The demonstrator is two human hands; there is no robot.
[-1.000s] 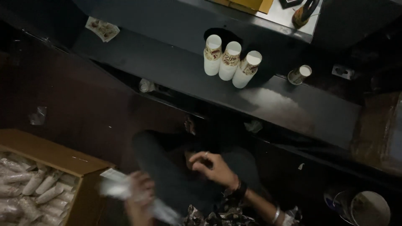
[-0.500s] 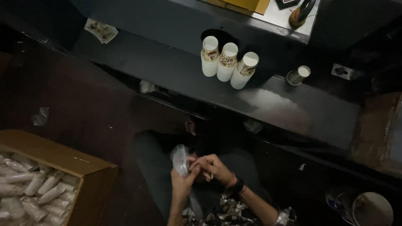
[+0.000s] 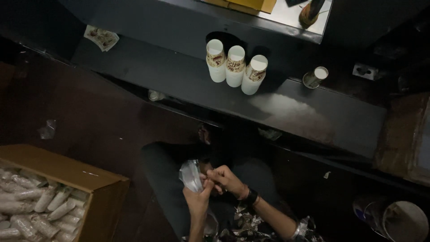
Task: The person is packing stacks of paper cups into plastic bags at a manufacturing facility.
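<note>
Both my hands meet low in the middle of the head view, over my dark trouser leg. My left hand grips a clear plastic wrapper that sticks up from its fingers. My right hand, with a dark band at the wrist, pinches the same wrapper from the right side. What the wrapper contains is too dim to tell. Crumpled wrappers lie under my forearms.
Three stacks of white paper cups stand on a dark shelf, with a smaller cup to their right. An open cardboard box of plastic-wrapped cup stacks sits at the lower left. A pale bucket is at the lower right.
My left hand came up from the lower left with the wrapper and joined my right hand; both now hold it, a little higher than before.
</note>
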